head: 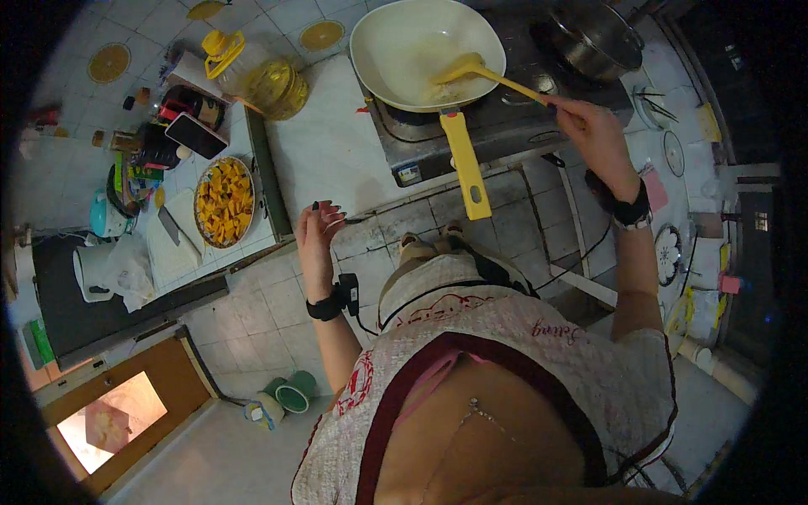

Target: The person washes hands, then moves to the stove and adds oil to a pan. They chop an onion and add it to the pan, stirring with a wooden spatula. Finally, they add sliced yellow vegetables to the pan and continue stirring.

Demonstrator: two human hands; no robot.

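My right hand (590, 132) grips the handle end of a yellow spatula (464, 68). The spatula's head rests in a white frying pan (391, 47), in a little cloudy liquid with pale bits. The pan sits on a gas stove (413, 148), its yellow handle (467, 167) pointing toward me. My left hand (317, 224) hangs in front of the counter edge with its fingers loosely curled and apart, holding nothing. To its left, a round plate (201, 224) heaped with cut orange chunks, perhaps pumpkin, stands on the tiled counter.
A metal pot (593, 44) stands on the stove's right side. Left of the stove are an oil jug (274, 88), dark bottles, a phone (196, 136) leaning against them, and a knife (169, 226) on a white cutting board (183, 252). A white pitcher (95, 271) stands further left.
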